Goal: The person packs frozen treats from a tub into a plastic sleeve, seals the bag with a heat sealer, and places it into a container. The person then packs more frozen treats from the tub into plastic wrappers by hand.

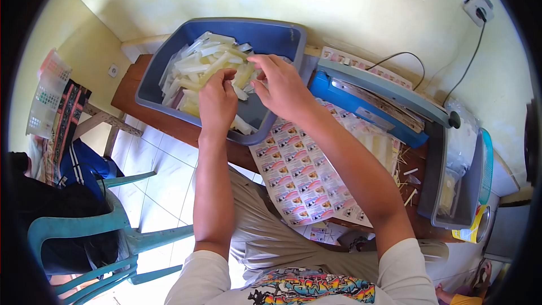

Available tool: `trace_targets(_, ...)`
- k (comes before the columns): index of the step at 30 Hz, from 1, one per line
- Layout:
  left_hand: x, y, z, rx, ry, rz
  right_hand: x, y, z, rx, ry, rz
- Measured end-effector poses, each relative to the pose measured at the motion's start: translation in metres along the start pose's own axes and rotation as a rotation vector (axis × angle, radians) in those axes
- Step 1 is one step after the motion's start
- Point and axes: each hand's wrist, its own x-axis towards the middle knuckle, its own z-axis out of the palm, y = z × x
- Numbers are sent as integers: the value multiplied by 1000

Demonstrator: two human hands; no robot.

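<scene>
Both of my hands are over a blue-grey plastic tub (148, 87) filled with a heap of pale yellow-white, stick-shaped plastic packets (197, 62). My left hand (219, 100) is above the front of the heap, its fingers loosely curled with a gap at the thumb; nothing shows in its grip. To its right, my right hand (278, 87) has thumb and fingers apart, pointing toward the packets. I cannot tell whether its fingertips touch any of them. A few packets lie lower in the tub, below my hands.
A blue bar-type sealer (367, 110) stands right of the tub, by a printed label sheet (299, 175) on the wooden table (135, 87). Further right sits a grey bin (432, 192) with plastic bags. A green plastic chair (79, 226) is at left. Someone's arm (446, 295) shows bottom right.
</scene>
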Motion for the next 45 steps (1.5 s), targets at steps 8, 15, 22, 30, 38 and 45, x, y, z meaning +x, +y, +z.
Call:
trace_targets(8,52,-82,-18,317,-99,-156,62,81,96,-291,-325,41)
trace_targets(15,57,-112,-23,308,-154,-217,98,88,118,-275,-558,104)
trace_targets(22,55,-106,-27,266,-182,-312,106,80,152,-176,-852,357)
trace_targets(30,52,-103,-28,242,-185,-331,87,88,173,-419,-697,299)
trace_targets(38,47,-101,-25,368,-218,-217,106,50,143,-397,-756,516)
trace_targets(45,47,-100,-16,263,-179,50,108,57,115,-203,-352,404)
